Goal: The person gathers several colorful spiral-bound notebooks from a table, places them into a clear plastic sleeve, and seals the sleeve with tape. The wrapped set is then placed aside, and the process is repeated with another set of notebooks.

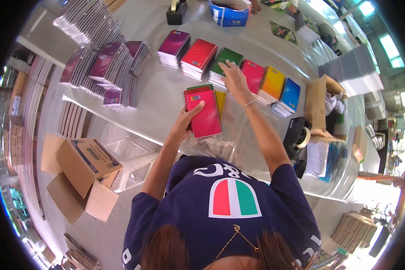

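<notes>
Pinkish-red, the spiral-bound top notebook (pixel 205 120) was held by the left hand (pixel 186 121) over the near part of the tabletop (pixel 154 101), thumb pressed onto its cover. A yellow notebook (pixel 221 102) and a green notebook (pixel 201 87) were fanned out beneath it, gripped in the same bundle. The right hand (pixel 235 81), bracelet (pixel 249 104) worn at its wrist, was extended over the green stack (pixel 230 54), fingers loosely released; firm contact could not be told. To the left of that were set a purple stack (pixel 175 40) and a red stack (pixel 200 52); to the right, a pink stack (pixel 253 75), a yellow stack (pixel 273 82) and a blue stack (pixel 290 93). Purple notebook piles (pixel 109 63) were heaped at far left. At right were placed a black tape dispenser (pixel 294 146) and an opened cardboard box (pixel 316 105); at the far side, a blue container (pixel 231 15). An opened carton (pixel 94 157) was left on the floor (pixel 107 130), beside a white stool (pixel 137 157).
</notes>
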`<state>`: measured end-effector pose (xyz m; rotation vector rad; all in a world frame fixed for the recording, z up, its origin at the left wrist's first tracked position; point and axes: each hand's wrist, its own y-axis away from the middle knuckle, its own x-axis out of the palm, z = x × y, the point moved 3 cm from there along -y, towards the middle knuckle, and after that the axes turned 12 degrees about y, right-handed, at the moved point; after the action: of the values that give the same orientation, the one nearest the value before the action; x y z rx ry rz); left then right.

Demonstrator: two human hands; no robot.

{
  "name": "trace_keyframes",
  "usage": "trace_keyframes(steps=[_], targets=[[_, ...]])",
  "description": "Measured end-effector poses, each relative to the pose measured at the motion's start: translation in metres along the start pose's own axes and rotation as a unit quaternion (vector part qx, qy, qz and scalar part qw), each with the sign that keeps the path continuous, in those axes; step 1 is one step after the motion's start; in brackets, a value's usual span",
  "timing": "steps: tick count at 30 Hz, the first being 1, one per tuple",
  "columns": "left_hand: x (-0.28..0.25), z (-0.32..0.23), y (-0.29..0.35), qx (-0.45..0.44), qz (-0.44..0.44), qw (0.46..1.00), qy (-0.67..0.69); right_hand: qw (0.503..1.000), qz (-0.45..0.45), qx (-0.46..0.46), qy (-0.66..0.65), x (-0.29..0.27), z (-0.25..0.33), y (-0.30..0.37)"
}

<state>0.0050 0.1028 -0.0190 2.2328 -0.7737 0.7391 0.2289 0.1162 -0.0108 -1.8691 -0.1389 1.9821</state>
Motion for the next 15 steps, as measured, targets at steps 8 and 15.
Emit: trace_keyframes(steps=[8, 15], targets=[[-0.015, -0.01, -0.001, -0.006, 0.041, 0.988, 0.147, 0.935, -0.092, 0.024, -0.341, -0.095, 0.012, 0.005], [-0.015, -0.023, 0.003, -0.003, 0.083, 0.985, 0.148, 0.929, 0.103, -0.27, -0.231, -0.094, 0.077, 0.067]])
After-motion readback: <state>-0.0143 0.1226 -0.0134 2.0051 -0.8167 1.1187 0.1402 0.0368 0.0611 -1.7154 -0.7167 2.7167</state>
